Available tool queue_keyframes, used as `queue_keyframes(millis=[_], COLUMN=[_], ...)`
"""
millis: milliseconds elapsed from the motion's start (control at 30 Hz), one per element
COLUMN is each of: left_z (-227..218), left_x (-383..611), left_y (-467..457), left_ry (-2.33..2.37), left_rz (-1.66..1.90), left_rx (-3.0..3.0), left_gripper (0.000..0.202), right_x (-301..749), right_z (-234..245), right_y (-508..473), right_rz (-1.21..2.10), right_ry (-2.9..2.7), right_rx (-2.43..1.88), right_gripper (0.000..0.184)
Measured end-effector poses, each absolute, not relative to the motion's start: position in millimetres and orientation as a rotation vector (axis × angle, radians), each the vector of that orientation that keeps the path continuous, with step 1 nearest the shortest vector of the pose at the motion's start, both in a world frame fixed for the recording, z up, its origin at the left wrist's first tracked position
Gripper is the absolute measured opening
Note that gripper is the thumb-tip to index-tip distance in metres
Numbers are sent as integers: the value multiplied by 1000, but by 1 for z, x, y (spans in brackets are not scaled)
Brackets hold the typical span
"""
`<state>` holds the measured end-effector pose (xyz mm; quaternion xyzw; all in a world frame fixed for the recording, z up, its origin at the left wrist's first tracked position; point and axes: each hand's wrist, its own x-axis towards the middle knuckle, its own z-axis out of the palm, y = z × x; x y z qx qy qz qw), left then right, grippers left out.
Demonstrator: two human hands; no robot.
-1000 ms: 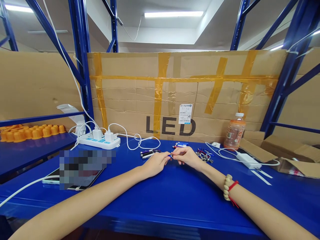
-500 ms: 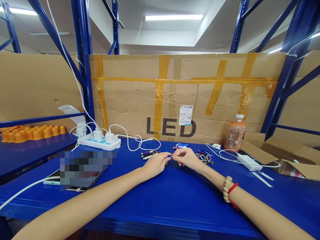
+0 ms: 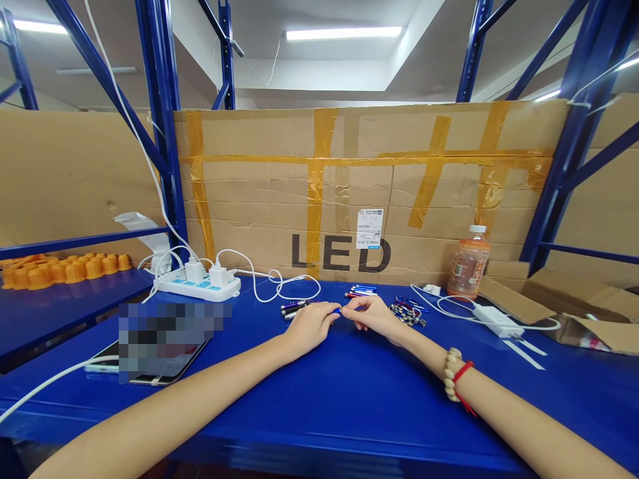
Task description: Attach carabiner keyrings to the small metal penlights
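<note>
My left hand (image 3: 310, 327) and my right hand (image 3: 370, 313) meet above the middle of the blue table, fingertips almost touching. Between them is a small blue pen part (image 3: 338, 311), pinched from both sides and mostly covered by the fingers. Beside my left hand lie several dark and silver pens (image 3: 293, 307). Slim blue and red pen barrels (image 3: 361, 290) lie just behind my right hand. To its right is a pile of small metal pen parts (image 3: 407, 315), with blue pieces (image 3: 412, 303) at its back.
A tablet (image 3: 167, 362), partly blurred out, lies at the left before a white power strip (image 3: 200, 287) with cables. At the right are a drink bottle (image 3: 468, 263), a white adapter (image 3: 498, 322) and an open cardboard box (image 3: 579, 299). Cardboard (image 3: 259, 199) walls off the back.
Both hands keep the same pinch on the blue pen part, with barely any finger movement. The whole view has shifted slightly.
</note>
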<state>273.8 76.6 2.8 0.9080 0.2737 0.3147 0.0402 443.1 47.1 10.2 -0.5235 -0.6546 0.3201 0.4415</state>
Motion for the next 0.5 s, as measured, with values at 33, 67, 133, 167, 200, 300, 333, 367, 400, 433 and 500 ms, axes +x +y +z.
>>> queue_keyframes(millis=[33,67,133,167,200,300,333,367,400,433,500], left_z=[3,3,4,5,5,7,8,8,8,8,8], left_x=[274,274,274,274,274,273,273,273,274,274,274], left_y=[76,76,75,74,74,72,72,72,72,72,73], left_ry=[846,851,855,855,849,823,819,819,823,826,814], left_rz=[964,962,956,956,953,927,917,911,912,914,917], left_rx=[2776,2771,2765,2763,2764,2790,2800,2803,2800,2791,2768], left_gripper=[28,28,28,28,28,26,25,24,24,24,25], right_x=[443,443,443,443,443,444,444,444,444,444,443], right_z=[10,10,10,10,9,8,7,6,5,5,4], right_y=[47,48,48,48,49,50,51,51,52,52,53], right_rz=[792,789,788,791,796,825,834,841,846,850,855], right_ry=[-1622,-1618,-1611,-1608,-1604,-1605,-1609,-1613,-1615,-1614,-1604], right_rx=[-1305,-1311,-1319,-1319,-1316,-1298,-1290,-1284,-1280,-1277,-1278], right_gripper=[34,35,35,35,35,36,37,38,38,38,39])
